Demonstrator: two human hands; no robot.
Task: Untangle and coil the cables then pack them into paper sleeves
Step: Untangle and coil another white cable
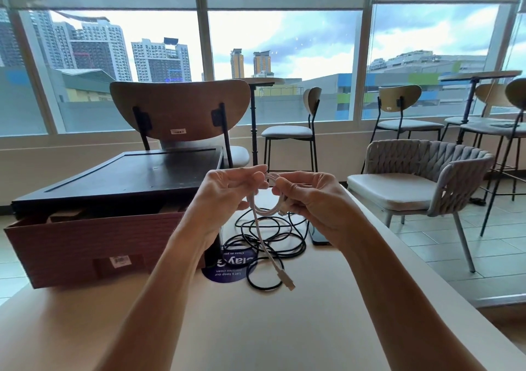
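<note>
A person's left hand (227, 191) and right hand (310, 197) are raised above a pale table (256, 336), each with fingers curled and pinching a white cable (263, 238). The cable is gathered between them into a small coil, apparently so the loops keep their shape while its free end hangs down. The plug (290, 286) on that end dangles just over the tabletop. Beneath the hands a black cable (293, 252) sprawls in loose, overlapping loops, seemingly next in line, partly covering a round purple sticker (227, 271). A dark phone-like slab (318, 236) lies beside it. An open cardboard box (85, 245) sits to the left in front of a black raised stand (128, 174); no paper sleeve is plainly visible. Beyond are a wooden chair (179, 105), a woven armchair (427, 171) and wide windows (284, 43) facing city towers.
</note>
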